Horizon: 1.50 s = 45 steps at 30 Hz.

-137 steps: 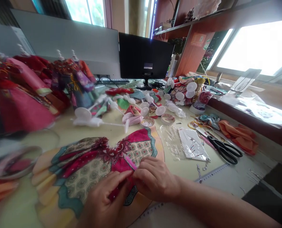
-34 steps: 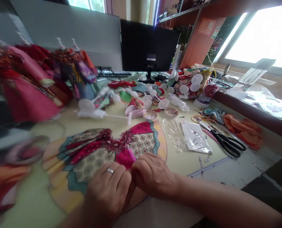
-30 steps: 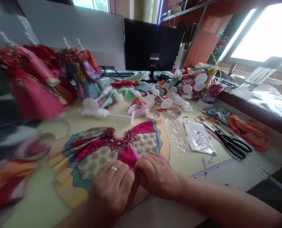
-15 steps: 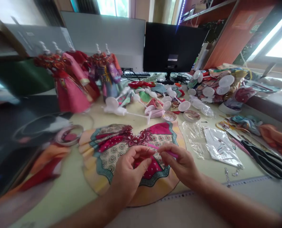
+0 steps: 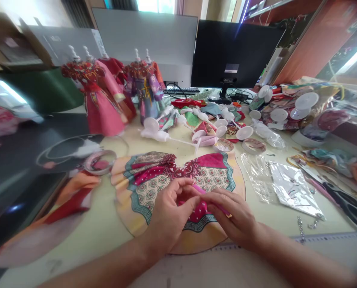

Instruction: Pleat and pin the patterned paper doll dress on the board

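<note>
My right hand [image 5: 237, 216] is closed around a slim pink stick [image 5: 200, 189], whose far end points up and to the left. My left hand [image 5: 168, 212] is closed in a pinch beside it, thumb and forefinger near the right fingertips; whatever it holds is too small to make out. Under both hands a patterned fabric piece [image 5: 154, 186] lies fanned out on the table, magenta and beige with a teal border and a cream edge. The hands cover part of its middle.
Miniature dresses on stands [image 5: 103, 104] stand at the back left, before two monitors [image 5: 232, 56]. White stands and cloth scraps [image 5: 192, 118] lie behind the fabric. To the right are a clear packet [image 5: 295, 190], black-handled scissors [image 5: 343, 200], a small chain [image 5: 300, 230] and a tape measure [image 5: 325, 238].
The view has shifted, so the scene sits farther right. My hands have come closer together, fingertips now meeting, and the pink stick slants more steeply.
</note>
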{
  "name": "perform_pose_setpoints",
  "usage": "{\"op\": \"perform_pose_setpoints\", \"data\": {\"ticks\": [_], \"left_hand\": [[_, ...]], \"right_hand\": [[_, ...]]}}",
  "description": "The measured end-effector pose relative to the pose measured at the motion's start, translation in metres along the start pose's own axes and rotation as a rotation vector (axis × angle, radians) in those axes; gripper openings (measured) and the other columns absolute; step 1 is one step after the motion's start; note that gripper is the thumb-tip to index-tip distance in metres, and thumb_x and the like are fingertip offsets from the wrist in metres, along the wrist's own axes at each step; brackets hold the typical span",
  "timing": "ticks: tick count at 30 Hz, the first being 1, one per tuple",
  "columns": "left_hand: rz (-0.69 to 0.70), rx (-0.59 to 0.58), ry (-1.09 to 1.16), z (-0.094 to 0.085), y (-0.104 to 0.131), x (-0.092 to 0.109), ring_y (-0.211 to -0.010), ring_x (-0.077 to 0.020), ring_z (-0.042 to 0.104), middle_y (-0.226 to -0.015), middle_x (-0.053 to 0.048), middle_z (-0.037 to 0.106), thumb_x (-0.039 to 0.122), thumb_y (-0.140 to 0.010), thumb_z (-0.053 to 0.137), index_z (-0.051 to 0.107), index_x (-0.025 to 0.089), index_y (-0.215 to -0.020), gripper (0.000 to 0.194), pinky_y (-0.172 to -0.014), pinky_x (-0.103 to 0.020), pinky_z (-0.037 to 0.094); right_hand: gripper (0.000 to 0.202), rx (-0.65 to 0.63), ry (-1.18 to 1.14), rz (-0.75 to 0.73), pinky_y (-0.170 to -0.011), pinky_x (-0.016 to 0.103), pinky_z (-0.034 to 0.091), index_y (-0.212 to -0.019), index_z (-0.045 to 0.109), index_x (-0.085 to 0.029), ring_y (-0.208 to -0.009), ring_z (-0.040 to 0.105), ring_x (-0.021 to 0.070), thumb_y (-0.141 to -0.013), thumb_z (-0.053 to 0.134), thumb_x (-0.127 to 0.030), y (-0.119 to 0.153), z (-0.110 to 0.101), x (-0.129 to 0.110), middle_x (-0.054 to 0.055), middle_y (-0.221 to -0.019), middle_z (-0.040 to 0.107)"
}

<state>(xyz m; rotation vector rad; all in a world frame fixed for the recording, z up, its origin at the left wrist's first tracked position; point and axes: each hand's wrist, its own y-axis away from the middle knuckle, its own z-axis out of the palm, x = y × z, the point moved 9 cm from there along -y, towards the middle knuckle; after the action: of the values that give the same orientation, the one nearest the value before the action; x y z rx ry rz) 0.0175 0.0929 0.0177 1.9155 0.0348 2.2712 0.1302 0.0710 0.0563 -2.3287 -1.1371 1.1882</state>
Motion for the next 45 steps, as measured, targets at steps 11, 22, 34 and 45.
{"op": "perform_pose_setpoints", "data": {"ticks": [11, 22, 34, 45], "left_hand": [[0.078, 0.049, -0.247, -0.008, -0.002, 0.012, -0.067, -0.0095, 0.056, -0.071, 0.003, 0.06, 0.02, -0.074, 0.064, 0.056, 0.02, -0.096, 0.024, -0.064, -0.02, 0.048], [-0.056, 0.017, -0.172, -0.014, -0.012, -0.004, -0.073, -0.0151, 0.062, -0.082, -0.003, 0.069, 0.024, -0.074, 0.062, 0.052, 0.02, -0.11, 0.038, -0.069, -0.027, 0.046], [-0.041, 0.057, -0.195, -0.02, -0.015, -0.004, -0.073, -0.0145, 0.062, -0.081, -0.002, 0.069, 0.024, -0.077, 0.06, 0.051, 0.019, -0.112, 0.037, -0.07, -0.027, 0.046], [-0.012, 0.064, -0.203, -0.021, -0.016, -0.003, -0.077, -0.0175, 0.064, -0.081, -0.004, 0.069, 0.024, -0.076, 0.06, 0.053, 0.017, -0.11, 0.035, -0.069, -0.028, 0.047]], "right_hand": [[0.03, 0.051, 0.156, -0.038, -0.057, 0.028, 0.042, -0.115, 0.051, -0.014, -0.066, 0.049, 0.0136, -0.086, 0.046, -0.009, -0.001, -0.005, -0.003, 0.004, -0.076, 0.054], [0.036, 0.156, -0.01, -0.007, -0.055, 0.027, 0.048, -0.116, 0.055, -0.02, -0.068, 0.054, 0.0131, -0.083, 0.049, -0.006, -0.003, -0.029, -0.006, 0.004, -0.079, 0.056], [0.033, 0.189, -0.027, -0.037, -0.067, 0.035, 0.051, -0.107, 0.057, -0.019, -0.076, 0.058, 0.0166, -0.081, 0.047, -0.002, 0.002, -0.034, -0.009, 0.005, -0.081, 0.058], [0.032, 0.171, -0.026, -0.017, -0.066, 0.036, 0.051, -0.106, 0.057, -0.02, -0.075, 0.058, 0.0167, -0.081, 0.046, -0.003, -0.002, -0.033, -0.01, 0.005, -0.079, 0.059]]}}
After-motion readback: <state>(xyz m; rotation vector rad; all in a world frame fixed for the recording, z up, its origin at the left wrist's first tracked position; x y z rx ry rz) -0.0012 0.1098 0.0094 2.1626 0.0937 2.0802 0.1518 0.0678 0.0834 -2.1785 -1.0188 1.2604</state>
